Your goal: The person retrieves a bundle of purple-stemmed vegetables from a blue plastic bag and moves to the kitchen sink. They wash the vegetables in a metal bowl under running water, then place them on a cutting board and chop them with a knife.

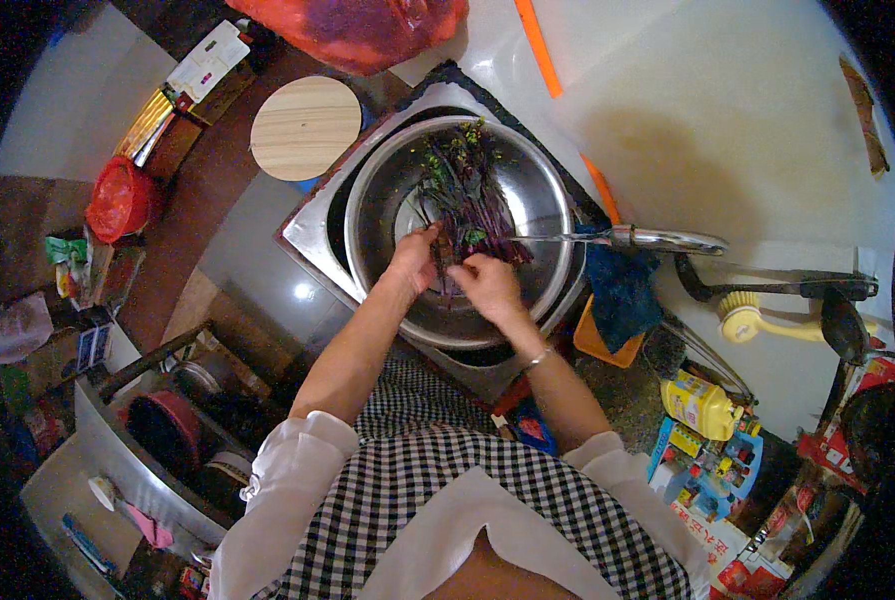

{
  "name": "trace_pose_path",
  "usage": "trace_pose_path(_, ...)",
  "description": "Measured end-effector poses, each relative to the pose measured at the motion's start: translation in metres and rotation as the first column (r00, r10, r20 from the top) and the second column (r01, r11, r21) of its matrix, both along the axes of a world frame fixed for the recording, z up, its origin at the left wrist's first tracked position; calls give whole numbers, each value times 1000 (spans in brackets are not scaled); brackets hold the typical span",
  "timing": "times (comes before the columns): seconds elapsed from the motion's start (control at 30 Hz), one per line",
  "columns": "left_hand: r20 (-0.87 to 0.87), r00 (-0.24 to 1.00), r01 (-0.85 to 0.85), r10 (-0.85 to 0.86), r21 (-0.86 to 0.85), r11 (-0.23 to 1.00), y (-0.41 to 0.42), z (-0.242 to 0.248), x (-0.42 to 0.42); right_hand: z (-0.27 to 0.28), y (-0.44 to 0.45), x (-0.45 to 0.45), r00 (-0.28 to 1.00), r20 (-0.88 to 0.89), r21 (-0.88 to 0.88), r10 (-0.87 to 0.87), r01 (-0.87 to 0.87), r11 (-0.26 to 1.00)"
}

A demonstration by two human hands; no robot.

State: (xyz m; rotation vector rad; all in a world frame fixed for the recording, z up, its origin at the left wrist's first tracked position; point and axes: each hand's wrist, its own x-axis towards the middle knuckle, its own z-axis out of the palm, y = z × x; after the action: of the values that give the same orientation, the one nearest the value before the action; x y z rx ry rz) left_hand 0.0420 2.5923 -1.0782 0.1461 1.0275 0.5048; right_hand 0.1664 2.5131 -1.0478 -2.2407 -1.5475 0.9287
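A wide stainless steel basin stands in a metal-rimmed square frame. Purple-stemmed leafy greens with small yellow flowers lie in a bundle inside it. My left hand is closed around a few dark stems at the near side of the bundle. Close beside it, my right hand is over the lower ends of the stems, its fingers bent together; whether they pinch a stem is unclear. A metal faucet spout reaches over the basin's right rim.
Right of the basin are a dark blue cloth over an orange container, a yellow brush and a yellow bottle. A round wooden board lies at upper left, near a red plastic bag at the top.
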Motion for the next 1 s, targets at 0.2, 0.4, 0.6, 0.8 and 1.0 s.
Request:
trace_pose_path(0.2, 156, 987, 44, -51, 47, 998, -6, -32, -6, -7, -6, -9, 997, 48, 32, 65, -66, 997)
trace_pose_path(0.4, -63, 996, -58, 65, 100, 993, -7, -45, 0, 4, -9, 27, 991, -55, 295, -119, 130, 947)
trace_pose_path(0.6, -76, 996, -34, 44, 127, 991, -17, -11, 25, -42, 25, 45, 949, 316, 288, -12, -84, 954)
trace_pose_path(0.8, -72, 972, 231, -224, 107, 967, -3, 9, 18, -44, 18, 22, 805, -516, -71, -293, 300, 951)
trace_pose_path(1.0, -124, 992, 31, -8, 182, 983, -30, -11, 6, -24, 10, 36, 496, -801, -300, -335, 152, 942)
